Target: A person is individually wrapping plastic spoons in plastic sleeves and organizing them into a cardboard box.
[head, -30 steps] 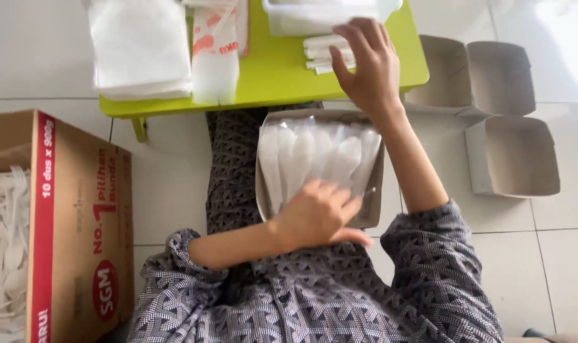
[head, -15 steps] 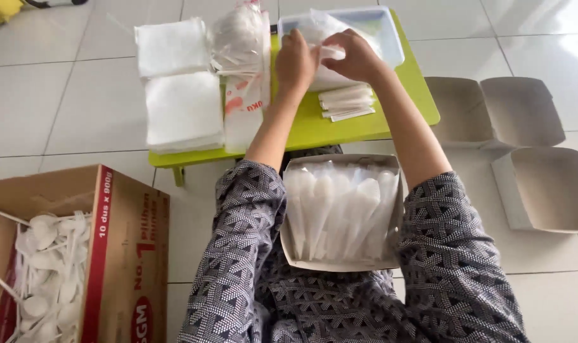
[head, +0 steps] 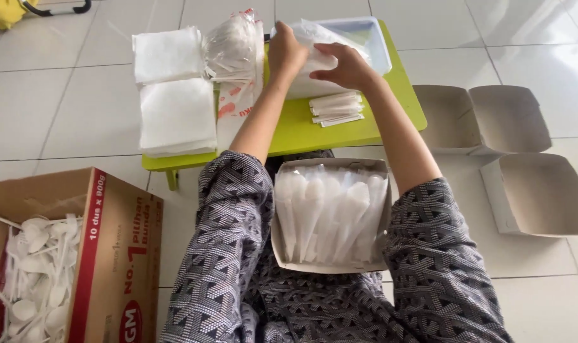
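Hands closed on a clear plastic bag over the green table

Both hands met at the far side of the low green table [head: 365, 130]. The left hand [head: 287, 54] was clenched on the clear plastic bag [head: 314, 63], gripping its left edge, while the right hand [head: 347, 65] lay curled over the same bag from the right, fingers pressed onto it. The bag sat over a pale blue tray [head: 371, 35] at the far right of the table. Just near of the right hand lay a small stack of wrapped white packets [head: 336, 109]. Left of the hands stood a bundle of clear plastic bags [head: 233, 51] with red print, and further left two piles of white napkins [head: 176, 95]. On the person's lap, between the patterned sleeves, rested an open paper box [head: 330, 219] filled with wrapped white plastic spoons. A cardboard carton [head: 111, 254] with loose white spoons stood on the floor at the near left. Three open paper boxes [head: 511, 146] lay on the tiles to the right, well apart from the hands.
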